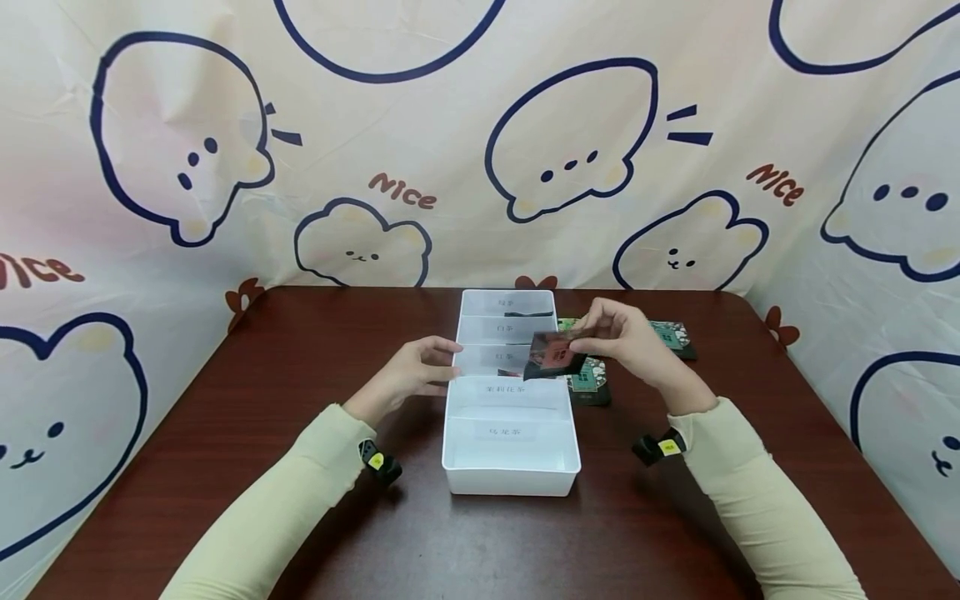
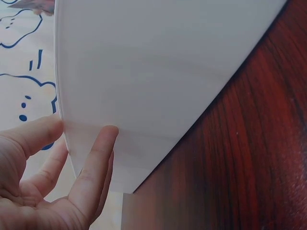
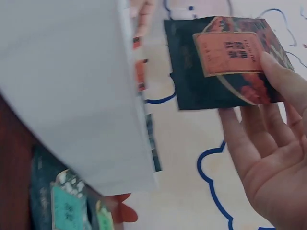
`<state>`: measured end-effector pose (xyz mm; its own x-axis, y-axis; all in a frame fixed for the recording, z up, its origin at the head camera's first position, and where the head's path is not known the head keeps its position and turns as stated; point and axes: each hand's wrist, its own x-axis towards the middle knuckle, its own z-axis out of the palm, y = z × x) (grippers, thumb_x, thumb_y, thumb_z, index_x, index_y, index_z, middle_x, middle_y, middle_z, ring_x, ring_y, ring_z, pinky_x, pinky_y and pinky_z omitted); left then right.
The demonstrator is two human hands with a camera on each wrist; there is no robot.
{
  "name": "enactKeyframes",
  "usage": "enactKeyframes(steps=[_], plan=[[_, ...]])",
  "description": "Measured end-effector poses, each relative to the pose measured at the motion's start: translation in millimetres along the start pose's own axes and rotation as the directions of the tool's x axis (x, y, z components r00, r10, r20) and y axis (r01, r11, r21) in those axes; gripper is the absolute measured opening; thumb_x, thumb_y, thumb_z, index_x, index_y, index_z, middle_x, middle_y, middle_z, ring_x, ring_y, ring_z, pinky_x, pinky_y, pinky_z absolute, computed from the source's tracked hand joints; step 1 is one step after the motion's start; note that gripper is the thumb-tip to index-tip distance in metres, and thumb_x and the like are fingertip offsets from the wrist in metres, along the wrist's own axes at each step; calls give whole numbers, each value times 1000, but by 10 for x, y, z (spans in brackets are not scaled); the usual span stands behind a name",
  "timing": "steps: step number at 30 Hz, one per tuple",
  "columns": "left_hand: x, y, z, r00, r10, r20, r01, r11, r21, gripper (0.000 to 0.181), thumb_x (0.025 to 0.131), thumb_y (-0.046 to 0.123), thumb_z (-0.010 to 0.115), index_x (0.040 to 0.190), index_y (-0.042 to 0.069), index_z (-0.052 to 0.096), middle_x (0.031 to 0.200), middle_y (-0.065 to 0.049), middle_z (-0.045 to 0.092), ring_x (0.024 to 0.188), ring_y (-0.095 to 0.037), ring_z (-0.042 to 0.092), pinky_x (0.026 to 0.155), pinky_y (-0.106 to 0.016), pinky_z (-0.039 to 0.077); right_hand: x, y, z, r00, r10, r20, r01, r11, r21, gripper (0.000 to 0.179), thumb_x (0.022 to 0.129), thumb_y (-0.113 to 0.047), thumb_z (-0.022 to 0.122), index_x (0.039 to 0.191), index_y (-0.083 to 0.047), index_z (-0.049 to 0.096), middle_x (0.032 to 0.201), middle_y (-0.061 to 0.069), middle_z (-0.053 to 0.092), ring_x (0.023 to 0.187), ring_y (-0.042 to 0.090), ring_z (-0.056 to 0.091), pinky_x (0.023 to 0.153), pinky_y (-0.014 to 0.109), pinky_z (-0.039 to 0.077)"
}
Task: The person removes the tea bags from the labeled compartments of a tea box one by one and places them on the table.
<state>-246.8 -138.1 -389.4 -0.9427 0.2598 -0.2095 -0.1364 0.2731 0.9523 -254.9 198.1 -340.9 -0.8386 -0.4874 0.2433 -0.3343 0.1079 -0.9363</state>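
A dark tea sachet with a red label [image 1: 557,353] is pinched between the thumb and fingers of my right hand [image 1: 618,337]. In the head view it is over the right side of a long white divided box [image 1: 512,482]. The right wrist view shows the sachet [image 3: 216,64] flat, its label facing the camera, with the thumb on top and fingers beneath. My left hand [image 1: 411,373] touches the box's left side. In the left wrist view its fairly straight fingers [image 2: 93,175] rest against the outer wall and rim.
Paper labels mark the box's compartments; dark and red sachet edges show in some of them. Green-labelled sachets [image 1: 588,382] lie right of the box, one [image 1: 673,337] farther right. The brown table [image 1: 337,533] meets a printed cloth backdrop [image 1: 450,125] behind.
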Motion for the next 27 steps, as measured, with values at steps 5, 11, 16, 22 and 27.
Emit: enactKeyframes(steps=[5, 11, 16, 22, 27], plan=[[-3, -4, -4, 1000, 1, 1, -1, 1000, -3, 45, 87, 6, 70, 129, 6, 54, 124, -22, 54, 94, -27, 64, 85, -48, 56, -56, -107, -100, 991, -61, -123, 83, 980, 183, 23, 88, 1, 68, 102, -14, 58, 93, -3, 72, 78, 8, 66, 64, 21, 57], [0, 0, 0, 1000, -4, 1, 4, 1000, -7, 46, 87, 6, 70, 130, 5, 54, 125, -23, 53, 94, -27, 64, 86, -48, 56, -123, -136, -246, 969, -86, -232, 153, 944, 291, 36, 87, 11, 62, 115, -13, 59, 97, -2, 73, 80, 8, 69, 58, 18, 54], [1, -1, 0, 1000, -8, 2, 8, 1000, -10, 46, 87, 5, 70, 130, 5, 54, 125, -23, 53, 93, -26, 64, 88, -50, 55, -206, -73, -373, 956, -21, -293, 103, 958, 267, 33, 87, 8, 65, 112, -12, 63, 97, -3, 74, 76, 7, 68, 51, 15, 46], [0, -3, -4, 1000, -9, -1, 9, 1000, -5, 46, 88, 5, 69, 131, 4, 53, 125, -23, 53, 94, -27, 64, 88, -50, 55, -309, 88, -534, 948, 39, -315, 37, 972, 234, 31, 86, 5, 68, 113, -9, 62, 96, -3, 74, 76, 8, 69, 57, 17, 54], [-3, 3, 1, 1000, -10, 4, 10, 1000, -8, 47, 88, 5, 69, 132, 4, 52, 126, -23, 52, 95, -27, 64, 88, -49, 55, -388, 256, -680, 929, 128, -347, -66, 980, 187, 28, 85, -2, 71, 110, -11, 61, 94, -6, 74, 78, 8, 70, 64, 25, 59]])
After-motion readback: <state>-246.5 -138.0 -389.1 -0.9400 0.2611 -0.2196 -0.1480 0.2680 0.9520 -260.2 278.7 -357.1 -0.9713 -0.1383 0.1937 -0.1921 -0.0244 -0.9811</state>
